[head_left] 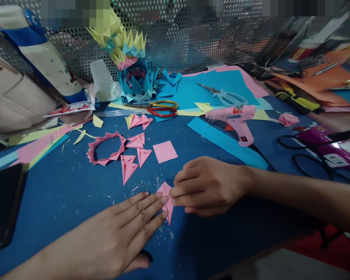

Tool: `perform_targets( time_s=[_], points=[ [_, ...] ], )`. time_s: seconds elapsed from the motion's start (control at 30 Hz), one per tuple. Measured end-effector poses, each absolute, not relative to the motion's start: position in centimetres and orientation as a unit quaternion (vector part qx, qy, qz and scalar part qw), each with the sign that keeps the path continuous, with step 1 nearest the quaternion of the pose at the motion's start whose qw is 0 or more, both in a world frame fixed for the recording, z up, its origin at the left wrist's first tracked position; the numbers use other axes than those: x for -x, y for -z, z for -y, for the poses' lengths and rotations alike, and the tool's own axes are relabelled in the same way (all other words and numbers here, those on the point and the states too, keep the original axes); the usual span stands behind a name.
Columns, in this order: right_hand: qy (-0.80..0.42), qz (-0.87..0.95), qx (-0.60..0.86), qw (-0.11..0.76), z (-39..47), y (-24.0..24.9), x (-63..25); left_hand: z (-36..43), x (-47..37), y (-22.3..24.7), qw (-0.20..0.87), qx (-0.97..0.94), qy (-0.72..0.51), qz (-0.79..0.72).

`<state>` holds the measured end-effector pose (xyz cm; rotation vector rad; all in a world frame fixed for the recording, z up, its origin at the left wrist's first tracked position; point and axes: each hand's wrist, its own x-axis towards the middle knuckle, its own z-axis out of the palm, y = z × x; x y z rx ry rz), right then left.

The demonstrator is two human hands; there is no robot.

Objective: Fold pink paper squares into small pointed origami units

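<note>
On the blue tabletop lies a kite-shaped piece of folded pink paper [167, 191], its narrow point toward me. My left hand [125, 229] is stretched out with its fingertips resting flat on the paper's left side. From the right, my right hand [208, 186] has its fingers curled together at the paper's right edge, covering part of it. Beyond the hands are a flat pink paper square [165, 151], several folded pink pieces [128, 167] and a zigzag ring of joined pink pieces [106, 149].
A pink glue gun [236, 118], light-blue-handled scissors [226, 96] and red-and-yellow-handled scissors [163, 107] lie farther back. Behind stands a blue and yellow folded-paper model [137, 77] by a perforated metal panel [189, 42]. A dark phone [6, 206] is at left, a purple device [329, 146] with cables at right.
</note>
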<state>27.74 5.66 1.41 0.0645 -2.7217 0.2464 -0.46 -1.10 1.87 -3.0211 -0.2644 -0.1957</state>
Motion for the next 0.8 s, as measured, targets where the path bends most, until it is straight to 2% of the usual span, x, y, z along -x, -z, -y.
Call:
perform_targets(
  time_s=[0.43,0.8],
  points=[
    [-0.083,0.976,-0.017,0.199,-5.54,-1.52,-27.68,1.13,0.49,-1.67,0.035,0.993,0.046,0.101],
    [-0.079,0.978,-0.012,0.194,-5.57,-1.41,-27.82,0.47,0.54,-1.91,0.016,0.988,0.112,0.105]
  ],
)
